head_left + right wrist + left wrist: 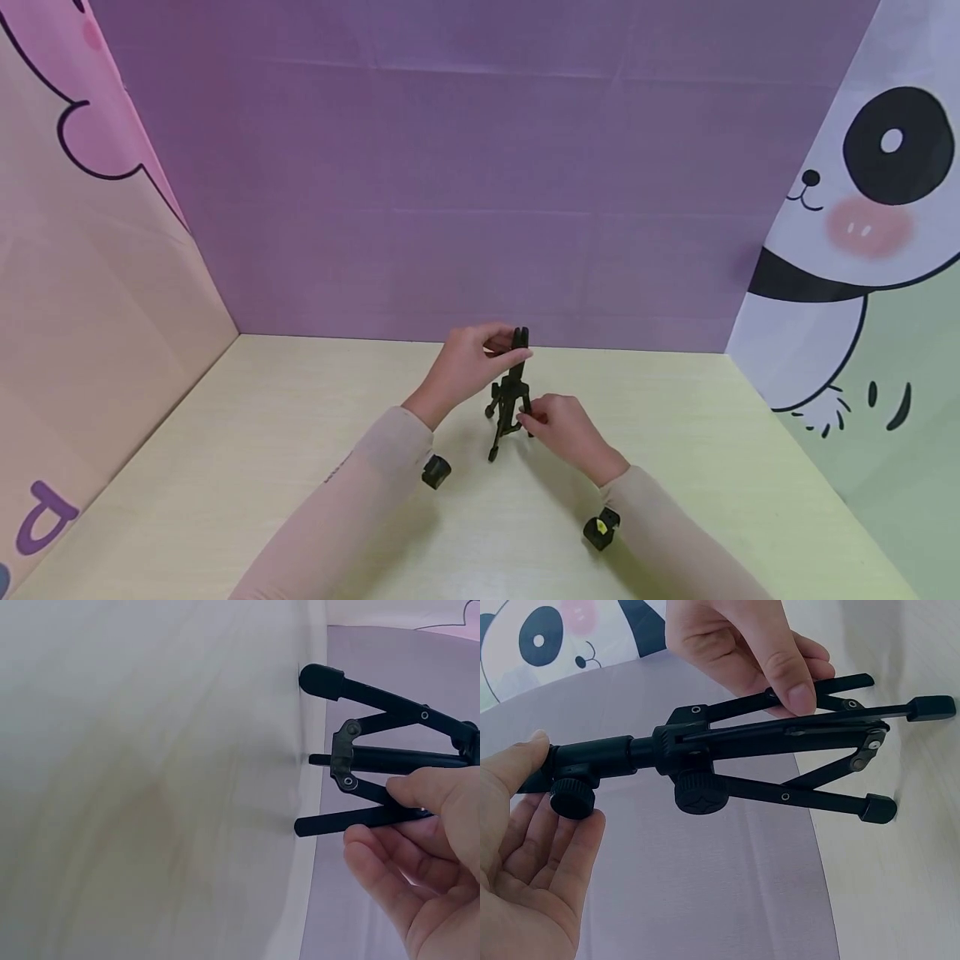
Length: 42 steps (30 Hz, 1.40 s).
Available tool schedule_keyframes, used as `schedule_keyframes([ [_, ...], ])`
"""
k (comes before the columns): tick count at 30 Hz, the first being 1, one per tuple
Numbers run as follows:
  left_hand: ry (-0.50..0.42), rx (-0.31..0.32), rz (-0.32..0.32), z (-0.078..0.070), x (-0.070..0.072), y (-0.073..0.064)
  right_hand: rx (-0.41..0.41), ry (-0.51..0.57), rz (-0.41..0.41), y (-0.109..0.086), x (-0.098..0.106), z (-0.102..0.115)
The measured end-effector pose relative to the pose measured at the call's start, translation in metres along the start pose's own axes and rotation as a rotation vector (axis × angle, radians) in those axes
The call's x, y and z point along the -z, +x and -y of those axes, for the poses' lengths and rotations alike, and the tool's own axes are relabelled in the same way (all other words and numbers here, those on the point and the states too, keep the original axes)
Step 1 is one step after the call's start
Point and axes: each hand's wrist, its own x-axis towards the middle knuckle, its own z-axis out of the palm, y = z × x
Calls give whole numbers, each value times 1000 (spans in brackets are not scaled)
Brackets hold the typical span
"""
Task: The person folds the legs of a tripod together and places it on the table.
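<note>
Two bare hands w/ a small black tripod [514, 390], legs part-spread, roughly upright b/w them over a pale tabletop [300, 492]; can't tell if every foot touches. The L hand [467, 360] grips the upper post [592, 759], thumb one side, fingers the other, a small knob [573, 798] by its fingertips. Below and R of it, the R hand [562, 429] pinches one leg [337, 821] b/w thumb and fingers; that leg's end, just past the fingers, is bare, whereas the other two have thick caps.

Handling (judged): prob. light, stiff, smooth, a bit slick; thin struts and hinges look the weak pts and may nip skin. Best hold: post above the hub [681, 746], or a leg clear of its hinge. No containers seen.
</note>
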Motion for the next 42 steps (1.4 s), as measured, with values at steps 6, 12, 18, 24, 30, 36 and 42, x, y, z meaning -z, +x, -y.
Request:
schedule_keyframes([
  [6,6,5,-2,-1,1,-1,5,3,-14,1,-1,2],
  [12,27,25,-4,-1,1,0,10,29,-18,2,-2,2],
  [18,27,21,-9,1,0,0,16,66,-18,3,-2,2],
  [24,8,13,-10,1,0,0,6,93,-3,4,-2,2],
  [30,9,4,-7,1,1,-1,-22,103,26,4,0,3],
  [36,22,0,-4,2,0,0,-41,103,43,3,1,2],
  [42,0,8,7,2,0,0,-39,83,40,2,-2,-4],
])
